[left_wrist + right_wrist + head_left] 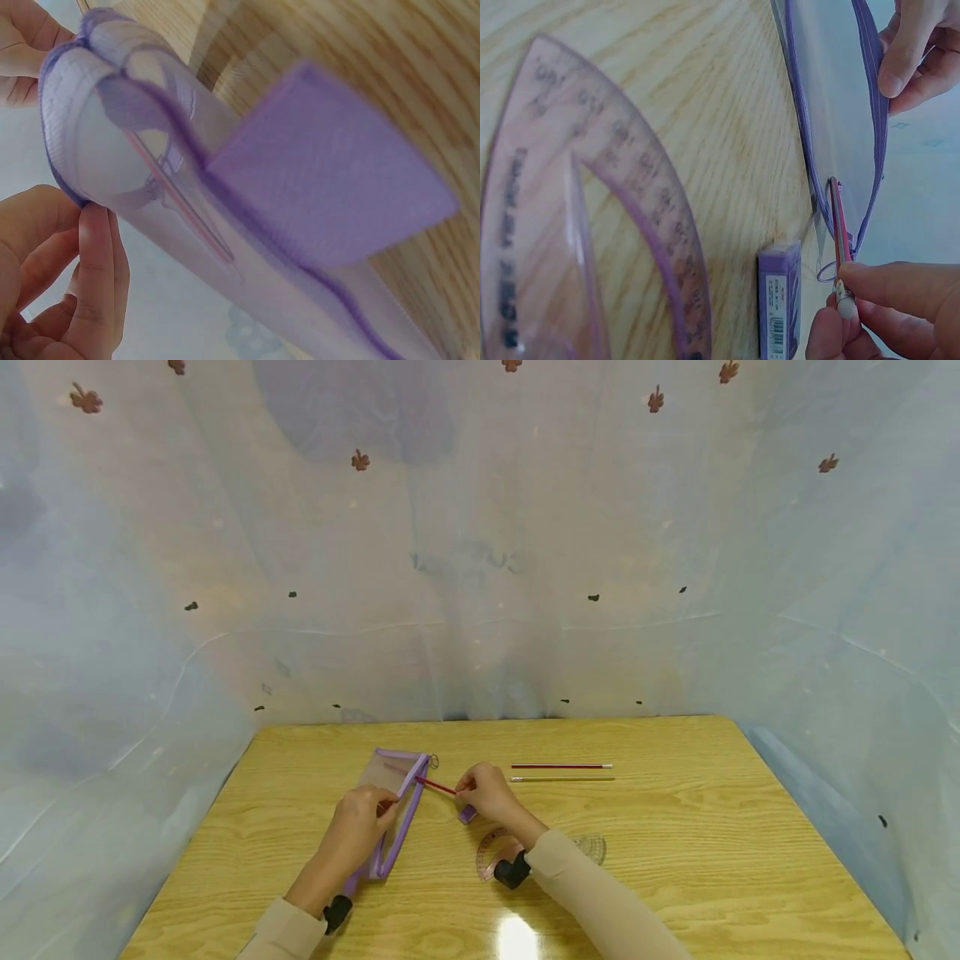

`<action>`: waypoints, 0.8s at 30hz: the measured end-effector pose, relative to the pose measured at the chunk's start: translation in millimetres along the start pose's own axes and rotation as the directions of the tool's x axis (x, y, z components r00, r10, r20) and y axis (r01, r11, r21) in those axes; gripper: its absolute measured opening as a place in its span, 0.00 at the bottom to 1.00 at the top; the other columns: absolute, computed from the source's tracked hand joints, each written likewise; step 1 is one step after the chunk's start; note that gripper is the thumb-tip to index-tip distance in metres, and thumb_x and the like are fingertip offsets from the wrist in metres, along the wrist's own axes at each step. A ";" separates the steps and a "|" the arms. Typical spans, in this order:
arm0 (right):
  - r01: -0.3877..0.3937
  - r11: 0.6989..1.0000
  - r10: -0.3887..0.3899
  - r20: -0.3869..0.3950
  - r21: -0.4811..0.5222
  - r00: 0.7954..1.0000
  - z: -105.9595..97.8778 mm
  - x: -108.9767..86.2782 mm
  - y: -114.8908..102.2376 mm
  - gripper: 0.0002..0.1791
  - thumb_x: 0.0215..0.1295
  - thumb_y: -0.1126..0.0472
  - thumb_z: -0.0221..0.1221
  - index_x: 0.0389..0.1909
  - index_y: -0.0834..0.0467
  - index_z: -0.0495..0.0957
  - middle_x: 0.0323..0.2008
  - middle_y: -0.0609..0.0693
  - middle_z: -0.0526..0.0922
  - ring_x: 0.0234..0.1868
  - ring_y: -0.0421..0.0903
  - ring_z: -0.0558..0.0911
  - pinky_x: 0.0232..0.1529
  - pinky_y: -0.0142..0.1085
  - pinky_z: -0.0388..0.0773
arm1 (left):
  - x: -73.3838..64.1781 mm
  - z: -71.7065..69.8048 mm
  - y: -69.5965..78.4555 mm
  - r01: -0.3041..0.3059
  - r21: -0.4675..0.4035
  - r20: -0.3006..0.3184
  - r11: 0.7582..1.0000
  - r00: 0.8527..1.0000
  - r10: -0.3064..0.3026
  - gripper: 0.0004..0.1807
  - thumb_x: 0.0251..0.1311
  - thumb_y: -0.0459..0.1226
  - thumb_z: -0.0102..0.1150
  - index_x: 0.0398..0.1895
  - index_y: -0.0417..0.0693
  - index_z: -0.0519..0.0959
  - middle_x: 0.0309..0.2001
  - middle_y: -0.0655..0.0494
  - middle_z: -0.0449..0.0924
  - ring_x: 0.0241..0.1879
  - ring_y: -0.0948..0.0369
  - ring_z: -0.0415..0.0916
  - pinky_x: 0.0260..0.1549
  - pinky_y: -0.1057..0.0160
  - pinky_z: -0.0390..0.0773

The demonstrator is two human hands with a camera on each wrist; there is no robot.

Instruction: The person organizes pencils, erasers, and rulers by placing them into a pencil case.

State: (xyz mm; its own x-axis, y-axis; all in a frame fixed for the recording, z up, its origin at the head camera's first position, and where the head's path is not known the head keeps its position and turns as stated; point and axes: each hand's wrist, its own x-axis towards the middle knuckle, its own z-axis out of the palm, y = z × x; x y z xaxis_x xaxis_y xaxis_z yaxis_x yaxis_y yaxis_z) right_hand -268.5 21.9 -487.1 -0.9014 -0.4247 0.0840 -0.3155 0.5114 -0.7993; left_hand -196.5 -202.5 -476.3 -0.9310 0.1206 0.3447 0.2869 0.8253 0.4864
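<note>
A see-through pencil pouch (pixel 406 832) with purple zip edging lies on the left of the table, its mouth spread apart. My left hand (pixel 358 818) pinches the zip edge between thumb and fingers, lifting that side. In my right hand (pixel 487 789), thumb and fingers grip a red pencil (pixel 438 787) near its white eraser end. The pencil's far part reaches through the mouth into the pouch and shows through the clear side in the left wrist view. Just under the right hand sits a small purple block (pixel 780 300) with a barcode label.
Right of the hands lie a red pencil (pixel 562 766) and a yellowish pencil (pixel 566 779), side by side. A pink protractor (pixel 641 195) and a clear protractor (pixel 596 847) are partly behind the right forearm. A patterned cloth (pixel 480 568) hangs behind the wooden table (pixel 675 860).
</note>
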 end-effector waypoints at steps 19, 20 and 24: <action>-0.008 1.000 0.009 -0.015 0.025 1.000 7.8 1.4 -6.5 0.02 0.61 0.74 0.64 0.30 0.69 0.85 0.23 0.53 0.82 0.20 0.37 0.74 0.21 0.26 0.72 | 0.4 1.1 -0.6 -0.011 -0.001 -0.014 1.000 1.000 0.011 0.03 0.57 0.27 0.69 0.34 0.38 0.87 0.30 0.53 0.82 0.29 0.62 0.79 0.25 0.67 0.80; -0.015 1.000 0.015 -0.013 0.026 1.000 8.0 1.6 -6.8 0.03 0.61 0.74 0.64 0.30 0.69 0.85 0.23 0.53 0.83 0.20 0.37 0.74 0.21 0.26 0.71 | 0.4 1.2 -0.5 -0.013 -0.001 -0.014 1.000 1.000 0.013 0.03 0.57 0.27 0.69 0.34 0.38 0.87 0.30 0.53 0.82 0.28 0.62 0.79 0.25 0.67 0.80; -0.023 0.999 0.024 -0.016 0.038 1.000 8.8 1.8 -7.9 0.02 0.61 0.74 0.64 0.30 0.69 0.85 0.23 0.54 0.82 0.20 0.39 0.75 0.21 0.26 0.71 | 0.9 1.8 -0.3 -0.016 0.002 -0.014 1.000 1.000 0.016 0.03 0.57 0.28 0.69 0.34 0.38 0.87 0.30 0.53 0.82 0.28 0.62 0.79 0.25 0.67 0.79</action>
State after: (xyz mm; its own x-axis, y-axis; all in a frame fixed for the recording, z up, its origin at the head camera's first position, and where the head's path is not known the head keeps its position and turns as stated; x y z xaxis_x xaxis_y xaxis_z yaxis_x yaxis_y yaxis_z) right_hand -265.1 10.5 -485.8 -0.9133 -0.4004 0.0744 -0.2828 0.4922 -0.8233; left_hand -197.9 -201.6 -477.6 -0.9232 0.1260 0.3632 0.3011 0.8243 0.4794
